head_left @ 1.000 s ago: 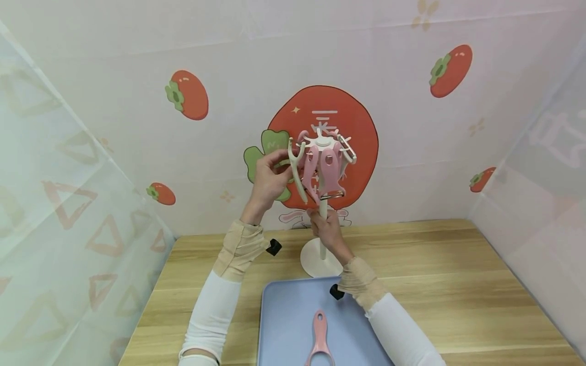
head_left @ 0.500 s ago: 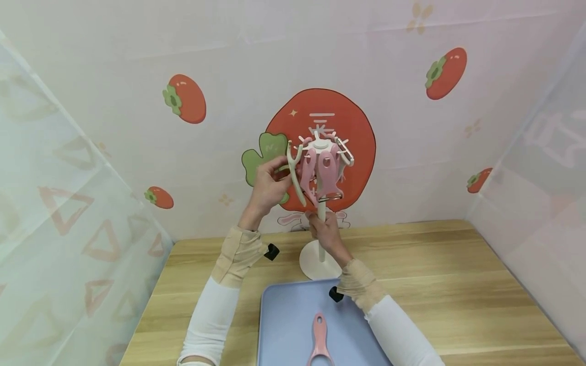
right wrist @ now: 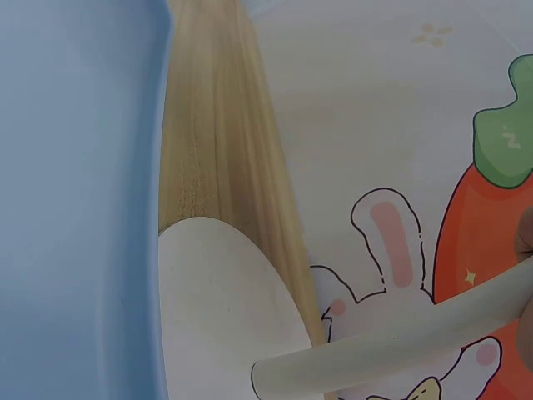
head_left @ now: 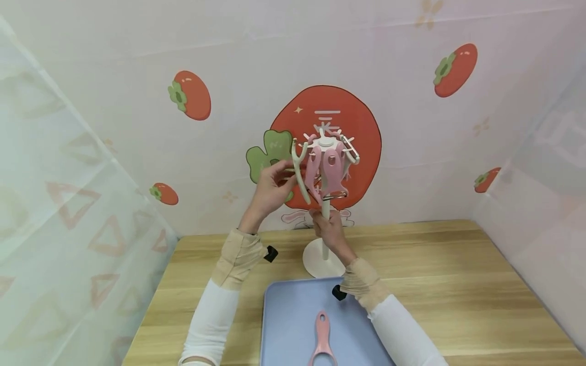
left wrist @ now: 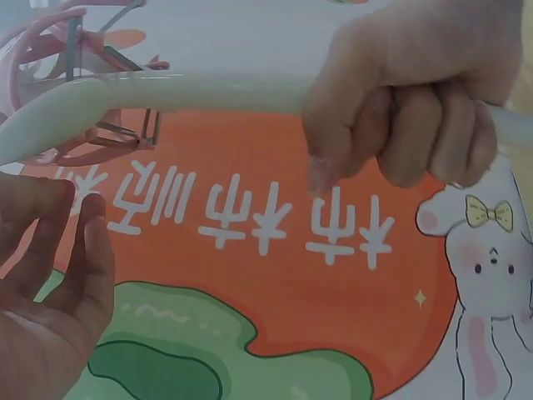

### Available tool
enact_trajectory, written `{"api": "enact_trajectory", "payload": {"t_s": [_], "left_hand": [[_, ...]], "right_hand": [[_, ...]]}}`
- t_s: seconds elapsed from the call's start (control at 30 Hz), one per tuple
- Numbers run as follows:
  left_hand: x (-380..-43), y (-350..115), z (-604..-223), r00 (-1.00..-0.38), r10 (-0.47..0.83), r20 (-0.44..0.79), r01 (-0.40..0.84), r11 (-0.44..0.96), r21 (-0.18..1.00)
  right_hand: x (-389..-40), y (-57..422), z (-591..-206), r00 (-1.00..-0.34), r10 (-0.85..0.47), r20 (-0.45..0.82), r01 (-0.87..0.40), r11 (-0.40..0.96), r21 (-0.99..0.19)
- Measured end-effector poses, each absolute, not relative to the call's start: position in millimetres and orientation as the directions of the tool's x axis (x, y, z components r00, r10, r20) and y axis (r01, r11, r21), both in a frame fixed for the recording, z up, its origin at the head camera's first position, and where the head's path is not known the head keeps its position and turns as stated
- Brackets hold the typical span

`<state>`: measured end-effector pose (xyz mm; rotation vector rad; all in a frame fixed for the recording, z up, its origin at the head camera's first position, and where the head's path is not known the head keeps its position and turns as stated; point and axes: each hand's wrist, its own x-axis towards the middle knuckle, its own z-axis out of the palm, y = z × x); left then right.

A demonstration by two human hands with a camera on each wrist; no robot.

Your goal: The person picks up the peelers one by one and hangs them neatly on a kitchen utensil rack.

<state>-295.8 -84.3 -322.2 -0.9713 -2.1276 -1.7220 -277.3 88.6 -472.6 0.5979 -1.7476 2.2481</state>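
A white stand [head_left: 325, 251] with a round base holds several peelers on its ring of hooks. At its left side hangs a cream Y-shaped peeler [head_left: 299, 178]. My left hand [head_left: 269, 192] is beside that peeler, fingers loosely bent. In the left wrist view, the fingertips [left wrist: 93, 208] lie apart from the cream handle [left wrist: 54, 121] and hold nothing. Pink peelers [head_left: 332, 170] hang at the front, and a white-framed one [head_left: 350, 148] at the right. My right hand [head_left: 330, 230] grips the stand's pole [right wrist: 400, 337] below the peelers; in the right wrist view it is mostly cut off.
In front of the stand lies a blue tray [head_left: 286, 325] with a pink peeler [head_left: 322, 330] on it, its lower end out of frame. Wooden tabletop [head_left: 458, 284] extends to both sides. Behind the stand rises a printed fabric wall [head_left: 238, 127].
My left hand has dropped slightly beside the cream peeler, which still hangs on its hook. The right hand keeps its grip on the pole. The head view has shifted a little.
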Motion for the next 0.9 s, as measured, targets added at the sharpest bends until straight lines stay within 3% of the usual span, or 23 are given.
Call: {"api": "enact_trajectory", "payload": {"t_s": [0.27,0.6,0.9], "left_hand": [[-288,-98,-344,-0.781,0.335,0.526,0.610,0.230,0.759],[-276,-104,-359,-0.711,0.420,0.563,0.698,0.329,0.636],[-256,-106,-378,-0.746,0.531,0.402,0.653,0.465,0.598]], "right_hand": [[-278,88,-474,-0.889,-0.070,0.452,-0.424,-0.242,-0.873],[-278,92,-473,-0.898,-0.076,0.432,-0.402,-0.251,-0.880],[-278,91,-472,-0.904,-0.060,0.423,-0.399,-0.235,-0.886]]}}
